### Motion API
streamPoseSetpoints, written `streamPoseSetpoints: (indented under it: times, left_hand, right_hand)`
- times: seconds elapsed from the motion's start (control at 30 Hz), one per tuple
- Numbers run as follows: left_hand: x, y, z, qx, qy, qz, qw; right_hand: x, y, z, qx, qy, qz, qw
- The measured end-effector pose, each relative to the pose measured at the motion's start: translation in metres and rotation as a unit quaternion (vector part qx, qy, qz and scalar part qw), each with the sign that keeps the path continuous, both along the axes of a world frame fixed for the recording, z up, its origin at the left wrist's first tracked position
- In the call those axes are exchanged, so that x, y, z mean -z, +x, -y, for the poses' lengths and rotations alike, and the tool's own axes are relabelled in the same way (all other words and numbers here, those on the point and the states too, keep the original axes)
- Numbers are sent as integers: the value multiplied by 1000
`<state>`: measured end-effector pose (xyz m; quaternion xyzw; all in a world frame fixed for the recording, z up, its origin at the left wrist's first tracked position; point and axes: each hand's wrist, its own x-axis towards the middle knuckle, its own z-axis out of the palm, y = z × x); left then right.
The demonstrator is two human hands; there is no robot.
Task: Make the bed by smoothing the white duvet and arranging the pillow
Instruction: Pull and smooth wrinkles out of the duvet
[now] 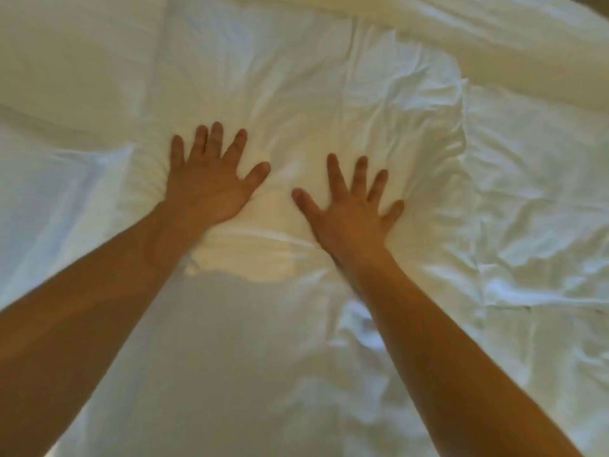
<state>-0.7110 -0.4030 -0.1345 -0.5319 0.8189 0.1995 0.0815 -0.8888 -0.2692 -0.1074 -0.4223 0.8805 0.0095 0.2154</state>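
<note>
A white pillow (313, 94) lies in the middle of the bed, creased and dented where both palms press on it. My left hand (207, 183) is flat on its near left part, fingers spread. My right hand (352, 206) lies flat on its near right part, fingers spread too. Neither hand holds anything. The white duvet (543, 225) spreads wrinkled to the right and below the pillow, under my forearms.
More white bedding (66, 77) lies at the left, and a folded white edge (494, 31) runs across the top right. White fabric fills the whole view; no bed edge shows.
</note>
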Motion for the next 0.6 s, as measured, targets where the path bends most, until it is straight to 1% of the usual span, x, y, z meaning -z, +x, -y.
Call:
streamPoseSetpoints:
  times: [0.07, 0.17, 0.27, 0.37, 0.47, 0.6]
  left_hand:
    - [-3, 40, -71, 1, -39, -3, 999]
    - [-3, 90, -160, 2, -44, 16, 999]
    - [-1, 129, -218, -33, -11, 39, 999]
    - [-3, 163, -262, -62, 5, 63, 996]
    - [2, 180, -294, -74, 18, 78, 994]
    - [21, 173, -291, -100, 32, 72, 992]
  right_hand:
    - [4, 28, -74, -8, 1, -37, 999]
    - [7, 31, -157, 6, 14, -74, 997]
    - [6, 28, -217, 15, 25, -75, 997]
    - [3, 26, -268, 27, 31, -72, 997]
    - [8, 24, -304, 41, 44, -52, 997]
    - [31, 23, -301, 40, 30, -40, 998]
